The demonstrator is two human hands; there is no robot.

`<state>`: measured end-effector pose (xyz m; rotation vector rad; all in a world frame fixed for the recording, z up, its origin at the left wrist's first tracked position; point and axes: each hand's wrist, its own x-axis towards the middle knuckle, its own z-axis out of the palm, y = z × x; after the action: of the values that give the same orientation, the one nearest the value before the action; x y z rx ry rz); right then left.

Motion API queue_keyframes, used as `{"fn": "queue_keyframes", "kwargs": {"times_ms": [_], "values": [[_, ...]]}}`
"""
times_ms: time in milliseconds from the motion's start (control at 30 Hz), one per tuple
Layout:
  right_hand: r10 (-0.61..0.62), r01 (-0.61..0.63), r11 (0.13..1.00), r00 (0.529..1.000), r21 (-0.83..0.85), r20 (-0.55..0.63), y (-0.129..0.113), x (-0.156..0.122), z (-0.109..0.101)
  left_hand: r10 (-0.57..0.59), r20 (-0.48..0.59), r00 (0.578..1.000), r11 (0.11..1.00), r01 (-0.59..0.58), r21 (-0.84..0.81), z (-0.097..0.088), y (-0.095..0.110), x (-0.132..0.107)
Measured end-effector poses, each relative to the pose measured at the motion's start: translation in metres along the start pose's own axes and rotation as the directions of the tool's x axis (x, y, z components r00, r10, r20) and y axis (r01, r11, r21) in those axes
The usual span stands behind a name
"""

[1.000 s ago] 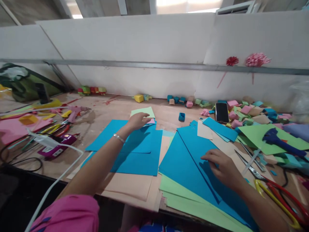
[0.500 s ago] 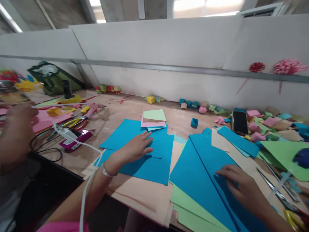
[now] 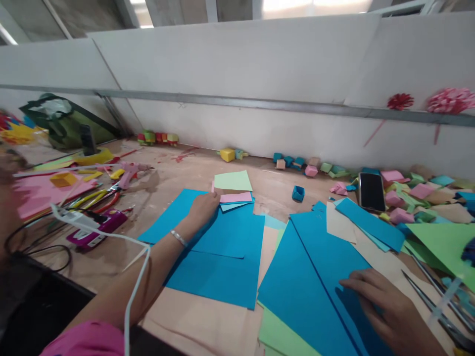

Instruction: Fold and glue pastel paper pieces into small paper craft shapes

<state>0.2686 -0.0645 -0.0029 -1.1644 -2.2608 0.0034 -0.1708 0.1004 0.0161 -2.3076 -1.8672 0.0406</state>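
My left hand (image 3: 202, 213), with a silver bracelet at the wrist, reaches over blue paper sheets (image 3: 218, 279). Its fingers are curled closed at the left edge of a small stack of coloured paper. A light green piece (image 3: 233, 181) lies uppermost, with a pink piece (image 3: 236, 198) and blue pieces below. The fingertips are partly hidden. To the right, my right hand (image 3: 384, 304) hovers over or rests on another blue sheet (image 3: 297, 277), fingers loosely bent and holding nothing visible. Light green paper (image 3: 282, 331) shows under that sheet.
A phone (image 3: 371, 192), folded paper pieces (image 3: 421, 190) and scissors (image 3: 430, 301) lie at right. A small blue paper box (image 3: 298, 193) sits behind the sheets. At left are a purple power strip (image 3: 97, 230), pliers (image 3: 89, 199), a pink glue gun (image 3: 129, 174) and another person's arm (image 3: 7, 207). A white cable (image 3: 137, 282) crosses my forearm.
My left hand has moved forward from lying spread on the blue paper to the small stack, and its fingers have closed there. My right hand stays over the right blue sheet.
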Motion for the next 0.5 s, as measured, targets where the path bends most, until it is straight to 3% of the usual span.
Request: {"fn": "queue_keyframes", "kwargs": {"times_ms": [233,500], "values": [[-0.05,0.049,0.999,0.998,0.004,0.041,0.002,0.002,0.0,0.001,-0.004,1.0,1.0,-0.001,-0.023,-0.002,0.0,-0.008],[-0.022,0.02,1.0,0.995,0.015,0.098,0.016,-0.012,0.009,0.093,-0.067,0.993,0.988,-0.1,-0.116,0.001,0.012,-0.016]]}}
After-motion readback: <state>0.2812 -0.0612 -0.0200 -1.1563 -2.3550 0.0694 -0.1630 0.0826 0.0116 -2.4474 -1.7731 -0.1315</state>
